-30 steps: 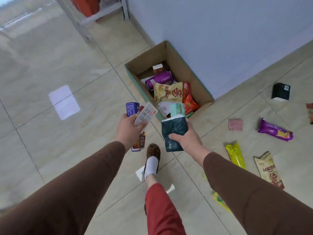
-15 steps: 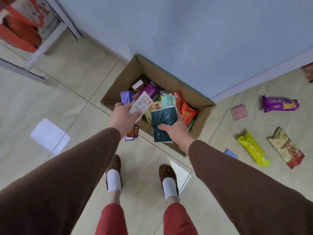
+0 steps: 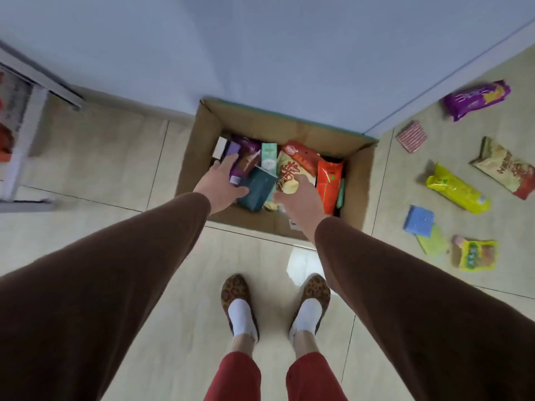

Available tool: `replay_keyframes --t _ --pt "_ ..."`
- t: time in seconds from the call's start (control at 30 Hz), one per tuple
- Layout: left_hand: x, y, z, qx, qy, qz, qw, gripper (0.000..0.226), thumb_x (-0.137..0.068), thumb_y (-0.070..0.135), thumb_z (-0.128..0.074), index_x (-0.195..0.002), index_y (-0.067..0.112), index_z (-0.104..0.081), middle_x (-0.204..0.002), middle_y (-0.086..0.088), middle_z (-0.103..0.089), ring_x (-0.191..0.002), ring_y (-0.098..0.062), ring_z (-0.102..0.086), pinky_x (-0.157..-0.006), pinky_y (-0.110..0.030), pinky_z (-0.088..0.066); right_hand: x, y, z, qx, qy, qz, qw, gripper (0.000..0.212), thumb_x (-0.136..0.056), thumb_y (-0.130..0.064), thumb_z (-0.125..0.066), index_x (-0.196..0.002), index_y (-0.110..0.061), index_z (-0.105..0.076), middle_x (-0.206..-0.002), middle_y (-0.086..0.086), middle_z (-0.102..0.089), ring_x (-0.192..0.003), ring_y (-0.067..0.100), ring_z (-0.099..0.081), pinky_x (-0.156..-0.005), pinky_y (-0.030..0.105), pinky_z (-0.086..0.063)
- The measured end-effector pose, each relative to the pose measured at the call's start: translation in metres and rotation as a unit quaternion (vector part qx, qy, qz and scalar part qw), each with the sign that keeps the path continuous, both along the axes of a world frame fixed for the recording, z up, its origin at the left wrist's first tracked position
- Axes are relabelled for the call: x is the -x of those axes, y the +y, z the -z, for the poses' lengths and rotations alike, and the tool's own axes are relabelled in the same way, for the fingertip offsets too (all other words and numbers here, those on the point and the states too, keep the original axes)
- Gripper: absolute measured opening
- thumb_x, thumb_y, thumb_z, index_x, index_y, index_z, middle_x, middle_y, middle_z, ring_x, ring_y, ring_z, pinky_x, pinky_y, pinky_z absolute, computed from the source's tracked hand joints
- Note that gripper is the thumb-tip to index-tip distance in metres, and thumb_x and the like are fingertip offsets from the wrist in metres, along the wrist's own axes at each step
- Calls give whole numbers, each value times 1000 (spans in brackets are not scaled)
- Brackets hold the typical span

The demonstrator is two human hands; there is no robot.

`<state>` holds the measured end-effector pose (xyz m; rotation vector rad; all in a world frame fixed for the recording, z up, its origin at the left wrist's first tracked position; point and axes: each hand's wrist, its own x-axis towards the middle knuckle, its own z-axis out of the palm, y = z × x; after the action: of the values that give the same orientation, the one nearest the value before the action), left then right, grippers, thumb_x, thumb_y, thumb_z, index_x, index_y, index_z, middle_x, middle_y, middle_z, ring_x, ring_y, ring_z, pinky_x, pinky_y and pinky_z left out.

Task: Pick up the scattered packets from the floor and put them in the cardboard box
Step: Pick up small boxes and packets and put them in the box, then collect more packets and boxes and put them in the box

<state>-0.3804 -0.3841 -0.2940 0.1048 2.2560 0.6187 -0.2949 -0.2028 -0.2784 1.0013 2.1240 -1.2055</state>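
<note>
My left hand point(image 3: 221, 183) and right hand point(image 3: 301, 198) hang over the near half of the cardboard box point(image 3: 202, 134), at the frame's centre. The box is packed; the dark teal packet point(image 3: 256, 188) stands tilted between my hands, and the orange packet point(image 3: 328, 183) blocks the right wall. The wall point(image 3: 260, 47) closes off the top of the frame. Bare tile lies lower centre around my slippers point(image 3: 237, 293). At right, the yellow packet point(image 3: 457, 189), purple packet point(image 3: 477, 98) and blue packet point(image 3: 418, 221) clutter the floor, with narrow gaps between them.
</note>
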Motion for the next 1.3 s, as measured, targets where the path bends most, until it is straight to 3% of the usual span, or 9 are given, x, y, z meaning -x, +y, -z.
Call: replay_keyframes --t 0.1,0.17,0.23,0.3,0.5,0.73,1.0,1.3 --pt "-12 4 -8 -7 30 29 999 79 -87 27 -75 -153 23 -32 -148 -9 -45 -127 -29 -52 -105 -34 -41 -18 3 -6 -14 0 -9 1000 62 -84 -35 -67 -141 -25 -46 -130 2 -56 -109 27 -63 -89 46 -56" --pt "-19 8 -16 3 46 58 997 71 -88 26 -73 -150 19 -39 -145 -9 -47 -127 -29 -52 -107 -39 -43 -33 10 -13 -37 1 -23 999 57 -83 -35 -64 -137 -26 -50 -129 1 -56 -112 26 -61 -92 45 -54" --pt "-25 12 -24 8 60 83 995 65 -88 27 -73 -145 19 -44 -141 -8 -50 -123 -27 -54 -105 -42 -46 -48 19 -20 -71 4 -37 997 52 -87 -30 -63 -137 -24 -52 -134 2 -54 -122 24 -51 -100 42 -47" --pt "-30 19 -37 11 81 115 990 58 -89 28 -72 -141 20 -48 -137 -6 -53 -120 -26 -54 -101 -42 -49 -63 28 -29 -110 10 -60 992 48 -90 -26 -61 -137 -23 -52 -135 2 -53 -125 24 -45 -100 41 -44" --pt "-50 57 -86 -11 136 199 970 45 -90 32 -70 -131 23 -53 -127 -2 -57 -115 -22 -55 -93 -46 -53 -108 62 -67 -192 53 -89 976 40 -89 -25 -61 -129 -24 -58 -127 -1 -57 -115 23 -49 -93 37 -45" --pt "-103 133 -128 -28 159 288 944 48 -87 29 -69 -131 17 -54 -127 -6 -58 -117 -29 -55 -95 -43 -49 -183 127 -114 -231 64 1 971 42 -87 -24 -62 -130 -22 -58 -127 1 -56 -118 25 -46 -94 39 -43" --pt "-202 253 -145 -50 170 379 908 49 -86 32 -72 -130 20 -55 -126 -1 -58 -118 -25 -54 -94 -38 -45 -306 224 -131 -250 48 86 963 44 -87 -24 -64 -131 -20 -58 -129 3 -56 -120 27 -45 -94 40 -44" --pt "-330 383 -154 -36 160 369 915 51 -87 31 -71 -133 18 -54 -128 -4 -58 -121 -26 -53 -99 -43 -45 -435 345 -139 -239 58 107 963 45 -87 -25 -65 -131 -20 -57 -125 3 -56 -118 28 -46 -92 41 -44"
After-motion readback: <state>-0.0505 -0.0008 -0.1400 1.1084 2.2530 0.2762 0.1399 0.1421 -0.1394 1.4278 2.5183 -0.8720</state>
